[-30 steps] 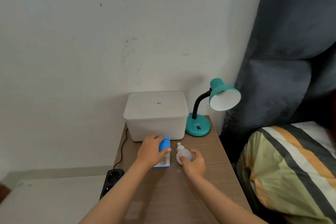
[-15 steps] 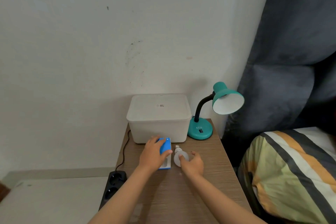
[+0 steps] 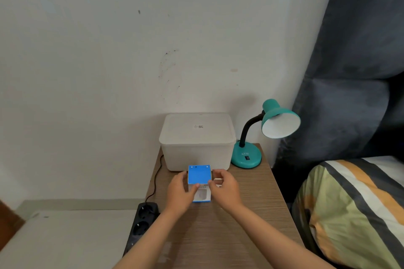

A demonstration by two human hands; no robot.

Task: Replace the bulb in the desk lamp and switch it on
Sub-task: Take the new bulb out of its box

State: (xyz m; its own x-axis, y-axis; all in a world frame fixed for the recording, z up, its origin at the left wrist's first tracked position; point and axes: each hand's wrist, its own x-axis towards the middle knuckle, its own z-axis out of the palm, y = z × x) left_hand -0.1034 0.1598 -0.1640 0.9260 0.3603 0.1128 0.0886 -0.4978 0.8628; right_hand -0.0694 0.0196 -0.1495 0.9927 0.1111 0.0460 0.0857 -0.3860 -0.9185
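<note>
A teal desk lamp (image 3: 246,157) stands at the back right of the wooden bedside table (image 3: 251,220), its shade (image 3: 280,123) facing right and forward with a white inside. A blue and white bulb box (image 3: 199,176) stands upright in front of the white tub. My left hand (image 3: 180,193) grips the box's left side, thumb on its front. My right hand (image 3: 225,189) touches its right side with thumb and curled fingers. A small white patch of the loose bulb (image 3: 218,182) shows between my right fingers; the rest is hidden.
A white lidded plastic tub (image 3: 197,140) sits against the wall beside the lamp. A black power strip (image 3: 142,223) lies on the floor to the left, its cable running up the table's edge. A striped pillow (image 3: 354,209) and a dark curtain (image 3: 354,72) lie to the right.
The box was lying flat under my left hand; now it stands upright between both hands. My right hand left the loose bulb and moved left to the box.
</note>
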